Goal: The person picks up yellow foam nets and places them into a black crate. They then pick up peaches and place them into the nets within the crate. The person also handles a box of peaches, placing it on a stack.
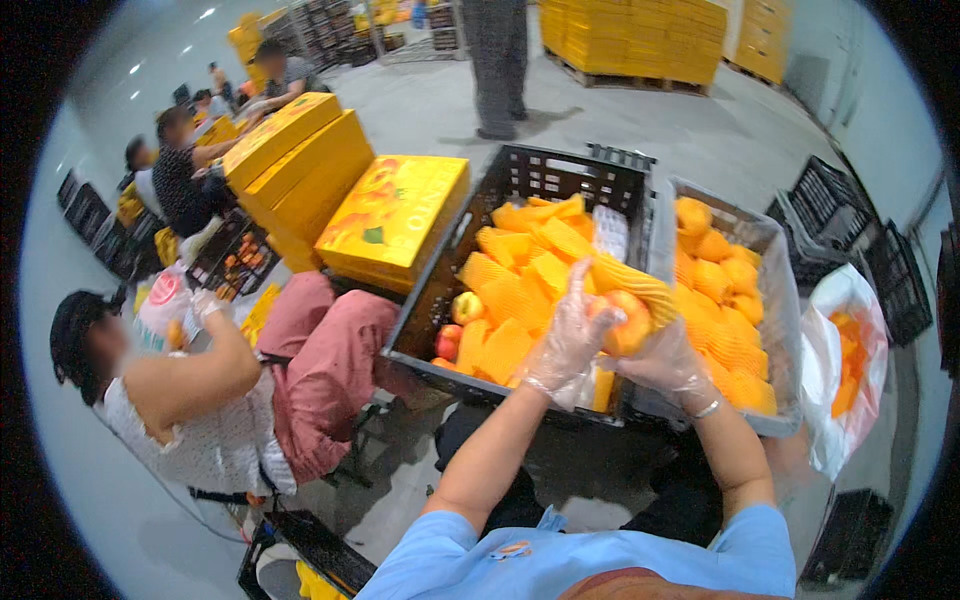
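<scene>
A peach (627, 322) is held between my two hands, over the near right side of a black plastic crate (431, 375). My left hand (574, 341), in a clear plastic glove, grips the fruit from the left with the thumb on its front. My right hand (667, 360), gloved too, is below and to the right; its fingers are partly hidden behind the fruit. A yellow foam net sleeve (637, 285) lies against the far side of the peach. Flattened yellow foam nets (510, 292) fill much of the crate, with several bare fruits (448, 341) at its left corner.
A grey crate (787, 300) of foam-netted fruit (712, 281) adjoins on the right, beside a white bag (821, 352) with orange contents. Yellow cartons (397, 214) stand on the left. A co-worker in pink trousers (337, 367) sits close at left; another person (495, 67) stands beyond the crates.
</scene>
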A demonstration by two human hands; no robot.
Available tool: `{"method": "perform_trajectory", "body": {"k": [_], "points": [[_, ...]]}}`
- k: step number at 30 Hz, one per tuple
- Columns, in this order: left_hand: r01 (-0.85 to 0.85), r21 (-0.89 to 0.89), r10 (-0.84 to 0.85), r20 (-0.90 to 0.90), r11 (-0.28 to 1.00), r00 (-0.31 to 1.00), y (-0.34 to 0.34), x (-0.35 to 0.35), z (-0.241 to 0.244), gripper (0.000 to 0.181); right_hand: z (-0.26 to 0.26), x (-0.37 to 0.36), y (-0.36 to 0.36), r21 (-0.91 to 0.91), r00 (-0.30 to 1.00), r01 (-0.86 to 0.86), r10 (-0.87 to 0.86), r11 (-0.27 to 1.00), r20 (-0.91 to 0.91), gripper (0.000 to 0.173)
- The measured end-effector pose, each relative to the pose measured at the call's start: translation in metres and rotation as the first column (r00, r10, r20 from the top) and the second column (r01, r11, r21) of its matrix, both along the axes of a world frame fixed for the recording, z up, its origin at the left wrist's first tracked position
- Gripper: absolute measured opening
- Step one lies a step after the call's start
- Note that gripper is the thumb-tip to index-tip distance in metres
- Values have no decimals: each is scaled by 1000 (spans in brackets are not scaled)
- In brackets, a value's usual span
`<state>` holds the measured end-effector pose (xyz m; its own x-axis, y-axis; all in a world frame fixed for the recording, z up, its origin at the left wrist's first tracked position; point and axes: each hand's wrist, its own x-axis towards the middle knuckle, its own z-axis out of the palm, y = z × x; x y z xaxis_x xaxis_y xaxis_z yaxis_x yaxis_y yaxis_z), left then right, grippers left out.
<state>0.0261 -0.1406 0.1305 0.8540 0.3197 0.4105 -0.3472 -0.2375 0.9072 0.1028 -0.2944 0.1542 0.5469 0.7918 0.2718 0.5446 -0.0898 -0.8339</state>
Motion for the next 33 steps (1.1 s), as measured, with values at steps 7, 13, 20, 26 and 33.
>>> {"method": "perform_trajectory", "body": {"k": [7, 13, 20, 26, 33], "points": [[-74, 504, 227, -248, 860, 942, 10, 57, -36, 26, -128, 72, -95, 279, 979, 202, -197, 939, -46, 65], [543, -487, -587, 74, 684, 806, -23, 7, -13, 22, -74, 36, -90, 335, 933, 75, 52, 939, -355, 68], [-110, -125, 138, 239, 986, 961, -13, 10, -8, 26, -7, 23, -38, 227, 945, -95, 160, 969, -286, 74], [-308, 282, 171, 423, 908, 890, -32, -10, 10, 29, 30, 6, -11, 271, 974, 49, 14, 961, -225, 82], [-733, 542, 307, 674, 411, 672, -5, -63, 36, 32, 5, 13, -42, 400, 736, 135, 179, 906, -653, 65]]}}
